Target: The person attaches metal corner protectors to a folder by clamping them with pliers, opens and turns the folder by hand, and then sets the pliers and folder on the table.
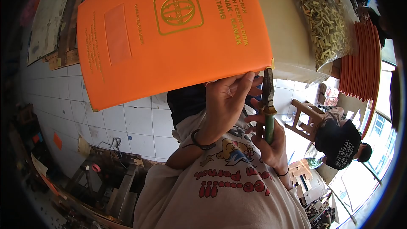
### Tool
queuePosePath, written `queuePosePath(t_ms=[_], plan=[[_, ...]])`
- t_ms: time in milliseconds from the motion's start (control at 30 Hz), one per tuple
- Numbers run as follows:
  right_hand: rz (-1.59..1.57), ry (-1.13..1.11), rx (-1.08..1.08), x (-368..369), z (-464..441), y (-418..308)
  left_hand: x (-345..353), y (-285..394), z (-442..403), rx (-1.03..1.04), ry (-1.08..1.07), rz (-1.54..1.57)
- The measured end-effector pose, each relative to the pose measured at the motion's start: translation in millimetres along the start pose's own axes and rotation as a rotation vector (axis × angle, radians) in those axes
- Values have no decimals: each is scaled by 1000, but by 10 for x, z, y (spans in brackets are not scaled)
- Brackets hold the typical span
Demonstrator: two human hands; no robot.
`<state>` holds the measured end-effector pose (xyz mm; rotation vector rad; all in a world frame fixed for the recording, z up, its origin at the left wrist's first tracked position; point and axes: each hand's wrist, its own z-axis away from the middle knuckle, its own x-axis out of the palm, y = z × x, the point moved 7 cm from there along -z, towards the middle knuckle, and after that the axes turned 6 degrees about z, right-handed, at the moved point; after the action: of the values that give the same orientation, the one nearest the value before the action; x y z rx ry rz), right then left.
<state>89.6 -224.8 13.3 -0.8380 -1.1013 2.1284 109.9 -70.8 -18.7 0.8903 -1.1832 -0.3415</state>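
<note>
An orange folder [144,59] with gold print and an emblem fills the upper left of the head view. My left hand [227,101] grips its near edge, thumb on top and fingers partly hidden beneath. A gold metal corner piece [271,63] sits on the folder's near right corner. My right hand [271,142] is closed around green-handled pliers [269,121], their dark jaws pointing up at that corner. Whether the jaws touch the metal is unclear. Another gold corner [93,109] shows at the folder's lower left.
A clear bag of small gold pieces [326,29] lies on the tan tabletop [292,55]. Orange folders [360,59] are stacked at right. Beyond a wooden stool [304,121], a person in a black shirt [339,144] sits. Wooden frames stand at lower left on the tiled floor [137,118].
</note>
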Motion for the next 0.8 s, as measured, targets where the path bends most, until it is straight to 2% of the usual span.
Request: queuePosePath(t_ms=[433, 800], plan=[[-58, -32, -36, 18, -1, 5, 5, 15, -15, 5, -40, 16], [110, -8, 10, -22, 8, 27, -1, 25, -12, -7, -33, 0]])
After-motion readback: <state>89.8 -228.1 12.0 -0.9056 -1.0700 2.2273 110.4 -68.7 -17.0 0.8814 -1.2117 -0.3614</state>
